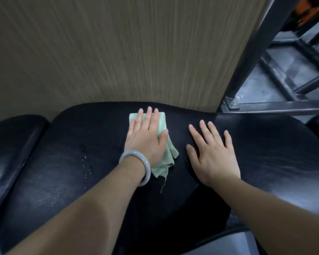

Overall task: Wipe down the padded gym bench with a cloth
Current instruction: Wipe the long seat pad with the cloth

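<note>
A black padded gym bench fills the lower frame. On its far middle lies a folded pale green cloth. My left hand, with a pale bangle on the wrist, presses flat on the cloth with straight fingers. My right hand rests flat on the bare pad just right of the cloth, fingers spread. Small water drops and wet streaks show on the pad to the left of the cloth.
A second black pad adjoins the bench on the left. A wood-grain wall panel stands right behind the bench. Dark metal frame bars and a grey floor lie at the upper right.
</note>
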Demonstrator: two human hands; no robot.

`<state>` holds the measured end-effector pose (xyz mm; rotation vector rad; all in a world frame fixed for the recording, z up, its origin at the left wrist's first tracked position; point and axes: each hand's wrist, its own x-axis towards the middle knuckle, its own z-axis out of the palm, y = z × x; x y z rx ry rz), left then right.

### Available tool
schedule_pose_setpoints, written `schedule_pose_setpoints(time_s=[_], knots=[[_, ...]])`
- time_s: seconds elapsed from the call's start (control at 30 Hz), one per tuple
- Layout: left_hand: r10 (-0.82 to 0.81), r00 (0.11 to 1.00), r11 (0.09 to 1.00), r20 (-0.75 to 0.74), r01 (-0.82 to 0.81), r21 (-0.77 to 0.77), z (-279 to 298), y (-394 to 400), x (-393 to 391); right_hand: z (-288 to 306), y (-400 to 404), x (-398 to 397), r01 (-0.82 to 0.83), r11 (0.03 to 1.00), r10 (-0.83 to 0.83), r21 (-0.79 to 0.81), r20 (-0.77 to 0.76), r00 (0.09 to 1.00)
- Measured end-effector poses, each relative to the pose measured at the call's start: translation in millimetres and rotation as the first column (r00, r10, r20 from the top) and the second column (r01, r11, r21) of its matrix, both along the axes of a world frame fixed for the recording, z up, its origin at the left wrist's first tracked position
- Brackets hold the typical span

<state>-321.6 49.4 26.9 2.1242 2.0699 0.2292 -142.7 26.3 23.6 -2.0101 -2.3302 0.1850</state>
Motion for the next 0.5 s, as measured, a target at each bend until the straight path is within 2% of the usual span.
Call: schedule_pose_setpoints(time_s=[0.17, 0.3, 0.5], knots=[[0.042, 0.999, 0.999, -0.003, -0.042, -0.001, 3.8, -37.7, 7.1, -0.5, -0.3, -0.3, -0.004, 1.000, 0.004, 0.004, -0.002, 1.000], [0.004, 0.999, 1.000, 0.044, -0.004, -0.013, -0.7, -97.9, 5.5, 1.9, 0.6, -0.9, -0.001, 1.000, 0.001, 0.003, 0.011, 1.000], [-0.038, 0.999, 0.998, 0.031, 0.036, 0.059, -6.3, -150.0, -14.0, 10.0, -2.9, -2.0, 0.003, 0.999, -0.001, -0.038, 0.048, 0.999]])
